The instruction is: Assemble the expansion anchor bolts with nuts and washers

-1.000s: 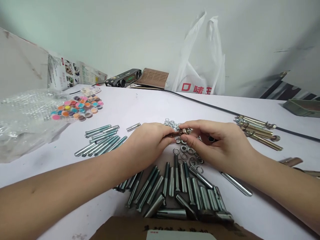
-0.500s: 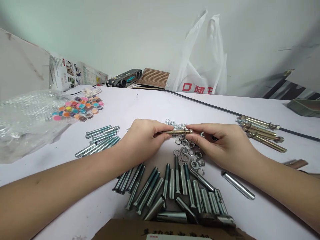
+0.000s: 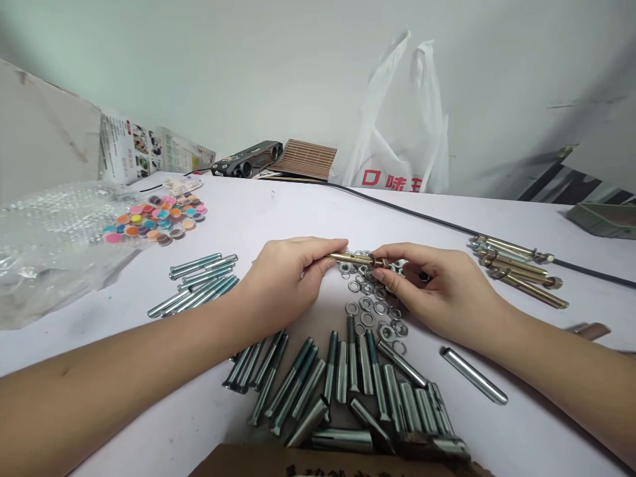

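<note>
A brass-coloured expansion bolt (image 3: pixel 355 259) lies level between my two hands, above a scatter of silver nuts and washers (image 3: pixel 366 305). Its left end is pinched between the thumb and fingers of my left hand (image 3: pixel 293 278). My right hand (image 3: pixel 437 281) grips the other end, where a washer and nut sit near the thread, thumb below and index finger above. Nearer to me, several silver bolts and split sleeves (image 3: pixel 342 371) are spread out. Several more silver bolts (image 3: pixel 203 281) lie beside my left forearm.
Assembled brass-coloured expansion bolts (image 3: pixel 527 268) lie at right by a black cable (image 3: pixel 412 213). A loose silver sleeve (image 3: pixel 474 375) is near my right forearm. Bubble wrap (image 3: pixel 54 245) and coloured discs (image 3: pixel 159 215) are at left. A white plastic bag (image 3: pixel 397 146) stands behind; cardboard (image 3: pixel 318 462) is in front.
My left hand's fingers have slid toward the bolt's left end, leaving more of the sleeve showing. More thread shows at the right end, by my right fingers.
</note>
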### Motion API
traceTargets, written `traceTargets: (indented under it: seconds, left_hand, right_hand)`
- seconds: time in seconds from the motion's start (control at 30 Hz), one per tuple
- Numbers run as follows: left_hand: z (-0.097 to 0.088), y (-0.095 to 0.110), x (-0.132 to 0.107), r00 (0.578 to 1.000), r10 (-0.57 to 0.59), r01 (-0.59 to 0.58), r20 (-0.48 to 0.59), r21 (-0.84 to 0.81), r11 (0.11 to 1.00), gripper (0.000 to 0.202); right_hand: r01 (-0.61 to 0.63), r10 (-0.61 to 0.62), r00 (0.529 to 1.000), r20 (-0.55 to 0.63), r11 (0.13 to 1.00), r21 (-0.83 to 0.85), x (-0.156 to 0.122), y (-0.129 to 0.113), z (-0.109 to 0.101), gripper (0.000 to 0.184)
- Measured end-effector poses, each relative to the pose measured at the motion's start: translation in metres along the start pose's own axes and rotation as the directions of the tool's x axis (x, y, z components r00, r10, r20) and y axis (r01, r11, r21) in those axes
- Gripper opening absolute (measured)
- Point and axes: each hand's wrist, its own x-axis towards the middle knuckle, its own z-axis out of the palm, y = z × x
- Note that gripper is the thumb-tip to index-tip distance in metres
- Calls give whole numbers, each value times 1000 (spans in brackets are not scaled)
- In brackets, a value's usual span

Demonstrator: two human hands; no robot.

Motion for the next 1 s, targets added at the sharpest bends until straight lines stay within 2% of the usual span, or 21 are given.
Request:
traceTargets:
  seconds: [0.17,0.37,0.47,0.57,0.67,0.87,0.93,1.0]
  left_hand:
    - [-1,-3,1,1000,22,-21,13,-70,997,25]
    - [-1,-6,-1,985,161,-161,-67,10,987,23]
    - [-2,-5,-2,976,197,-195,-95,28,980,21]
    - [-4,-3,-2,973,204,-204,-105,15,979,20]
    - [-5,-3,-2,967,231,-233,-105,-9,972,19]
    - [-5,-3,-3,939,322,-328,-118,-32,944,19]
    - [-5,-1,-3,940,319,-325,-120,-33,945,19]
    - [-5,0,-4,940,315,-322,-130,-36,946,18]
  right_hand:
    - [19,-18,999,-28,999,26,3,0,-2,21]
    - [-7,9,998,-61,999,33,4,3,-5,23]
    - [1,2,999,-51,998,60,4,5,-6,24]
    - [20,-21,1000,12,996,91,4,5,-9,25]
    - [21,-39,988,146,992,124,4,5,-12,37]
    - [-99,6,947,321,956,275,4,4,-13,50]
    - [-128,20,940,340,946,298,3,4,-14,57]
    - [-119,28,955,294,947,298,2,4,-14,61]
